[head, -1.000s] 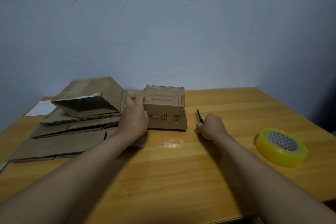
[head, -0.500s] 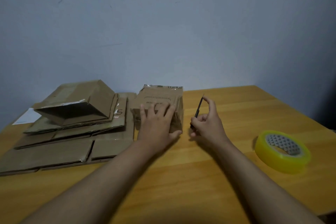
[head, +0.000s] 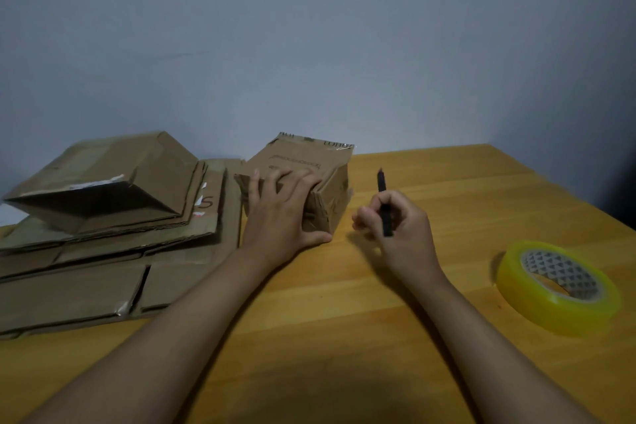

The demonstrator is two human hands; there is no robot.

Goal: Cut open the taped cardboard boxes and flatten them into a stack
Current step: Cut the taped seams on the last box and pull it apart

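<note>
Head view: a small cardboard box (head: 306,179) stands on the wooden table (head: 344,337), just right of a stack of flattened cardboard (head: 103,251). The left hand (head: 282,217) lies on the box, fingers spread across its near top edge. Right of the box, the right hand (head: 399,234) pinches a thin black cutter (head: 383,200) — tip up. Farther right lies a yellow tape roll (head: 557,286).

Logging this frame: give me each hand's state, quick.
Left hand: open, fingers spread, pressing on the box.
Right hand: grip closed around the cutter, off the box.
</note>
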